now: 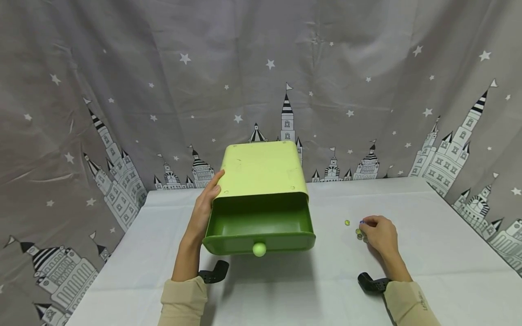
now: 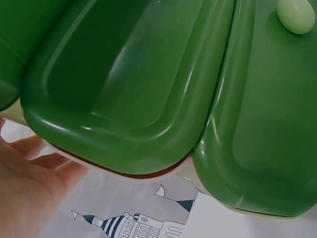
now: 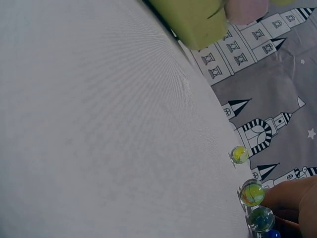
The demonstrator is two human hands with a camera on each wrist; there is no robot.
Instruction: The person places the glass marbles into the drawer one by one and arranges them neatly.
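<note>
The right hand (image 1: 380, 234), fingers curling, is pinching a blue marble (image 1: 362, 222) on the tabletop (image 1: 436, 244). Well to its left, the green drawer (image 1: 285, 243) is standing open, while the left hand (image 1: 202, 209), nearly straight, is resting against the yellow box (image 1: 263, 170).

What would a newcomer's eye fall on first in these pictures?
First, the big yellow-green box mid-frame in the head view, its dark green drawer open and the left hand against its side. Next, the small glass marbles on the white table, where the right hand pinches a blue marble. Behind hangs a grey curtain printed with castles.
</note>
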